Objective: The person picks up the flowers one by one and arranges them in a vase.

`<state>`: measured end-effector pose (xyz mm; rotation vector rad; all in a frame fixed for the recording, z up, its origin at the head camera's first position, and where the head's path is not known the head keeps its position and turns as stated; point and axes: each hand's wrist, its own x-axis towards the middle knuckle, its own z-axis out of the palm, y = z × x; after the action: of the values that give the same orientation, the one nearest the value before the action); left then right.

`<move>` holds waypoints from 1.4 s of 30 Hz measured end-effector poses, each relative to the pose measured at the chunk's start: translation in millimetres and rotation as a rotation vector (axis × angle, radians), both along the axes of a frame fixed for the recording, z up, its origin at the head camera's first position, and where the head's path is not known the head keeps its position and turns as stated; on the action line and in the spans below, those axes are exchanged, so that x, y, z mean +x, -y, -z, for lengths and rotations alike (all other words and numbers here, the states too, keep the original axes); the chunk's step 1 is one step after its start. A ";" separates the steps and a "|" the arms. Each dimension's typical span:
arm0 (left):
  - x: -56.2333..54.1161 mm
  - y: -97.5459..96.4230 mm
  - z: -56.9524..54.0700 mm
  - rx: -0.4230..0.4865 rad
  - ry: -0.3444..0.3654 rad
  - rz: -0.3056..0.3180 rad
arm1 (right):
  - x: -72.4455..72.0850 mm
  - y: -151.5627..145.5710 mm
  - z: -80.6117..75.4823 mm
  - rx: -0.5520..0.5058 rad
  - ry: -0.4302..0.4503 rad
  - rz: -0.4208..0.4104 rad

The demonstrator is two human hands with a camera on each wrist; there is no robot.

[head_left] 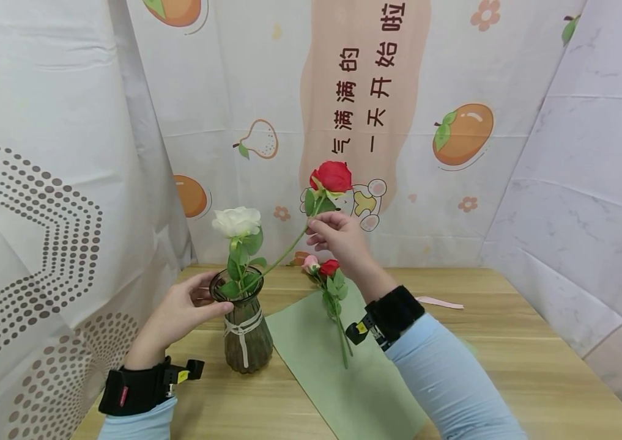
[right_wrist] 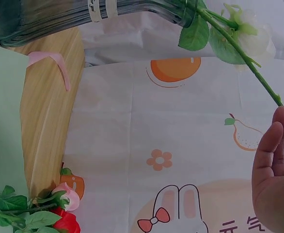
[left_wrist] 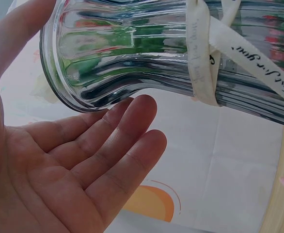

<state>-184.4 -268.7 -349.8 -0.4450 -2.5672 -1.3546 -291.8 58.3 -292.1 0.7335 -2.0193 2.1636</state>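
A ribbed dark glass vase [head_left: 248,342] with a white ribbon [left_wrist: 251,60] tied round its neck stands on the table. My left hand [head_left: 181,315] holds it at the rim, thumb in front and fingers behind. Inside the vase stands a white rose [head_left: 237,222] with green leaves. My right hand [head_left: 340,241] pinches the stem of a red rose [head_left: 331,177] just below its leaves. That stem [right_wrist: 253,68] slants down to the left into the vase mouth. Its lower end cannot be made out clearly through the glass.
On a green paper sheet [head_left: 311,342] right of the vase lie a second red rose [head_left: 329,267] and a pink rose [head_left: 310,263]. A pink ribbon [head_left: 440,302] lies farther right on the wooden table [head_left: 536,366]. A printed curtain [head_left: 222,73] hangs behind.
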 end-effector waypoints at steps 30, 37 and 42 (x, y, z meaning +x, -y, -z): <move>-0.2 1.5 1.0 -0.030 -0.013 -0.010 | 10.7 29.6 5.4 0.091 -0.003 -0.035; -2.3 2.2 4.0 -0.052 -0.019 -0.023 | 11.5 35.7 6.9 0.106 -0.020 -0.047; -0.8 1.5 2.6 -0.030 -0.023 -0.020 | 12.9 40.5 7.7 0.151 -0.045 -0.053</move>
<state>-185.2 -270.2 -352.4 -0.4357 -2.5696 -1.2978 -278.9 17.8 -299.8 0.8555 -2.1828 2.0176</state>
